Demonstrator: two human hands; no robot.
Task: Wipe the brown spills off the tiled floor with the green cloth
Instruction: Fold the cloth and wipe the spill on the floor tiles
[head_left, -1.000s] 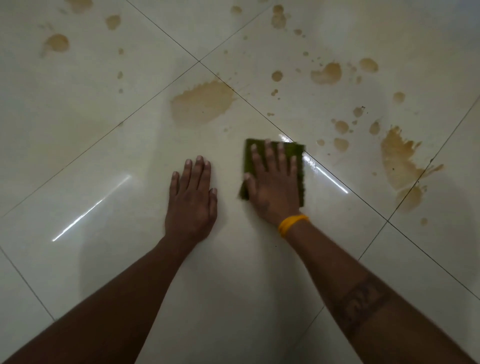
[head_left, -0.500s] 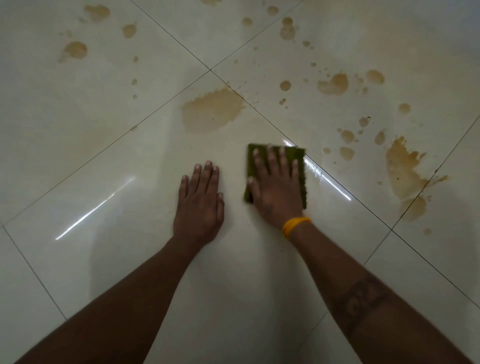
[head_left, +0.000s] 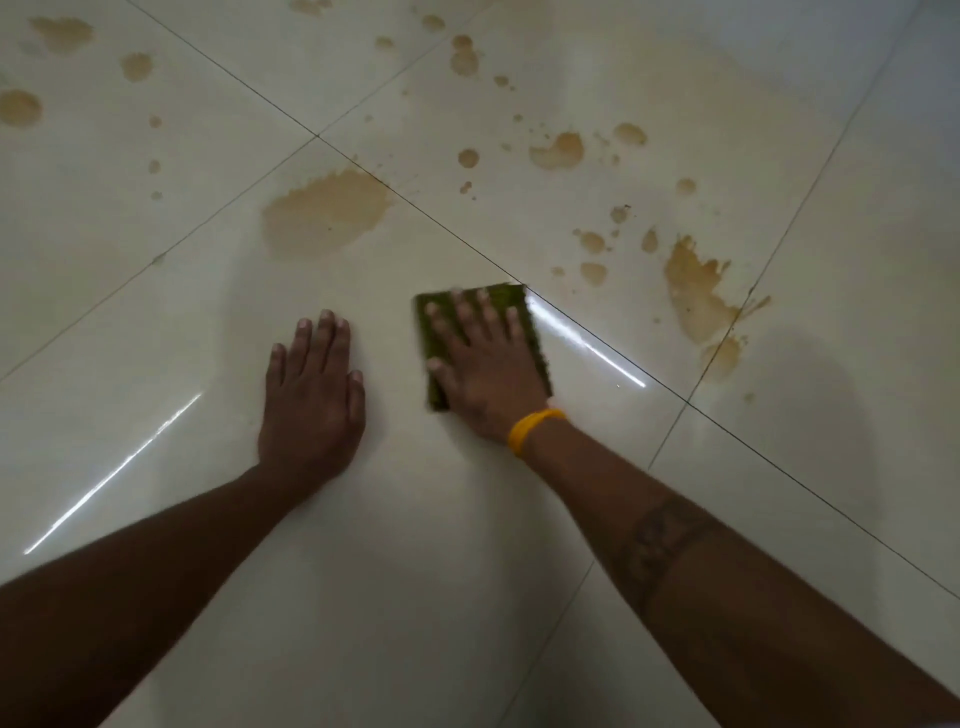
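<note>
Both palms flat: right hand (head_left: 485, 371) pressing green cloth (head_left: 535, 332), left hand (head_left: 310, 397) on floor (head_left: 156, 322).

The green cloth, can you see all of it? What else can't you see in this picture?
- Green cloth, head view: its middle is hidden under the right hand; its edges are blurred.
- Floor under the cloth: covered, so any spill there cannot be seen.
- Brown spills: some at the top and left are cut off by the picture's edge.
- Floor under the left hand: hidden by the flat palm.
</note>
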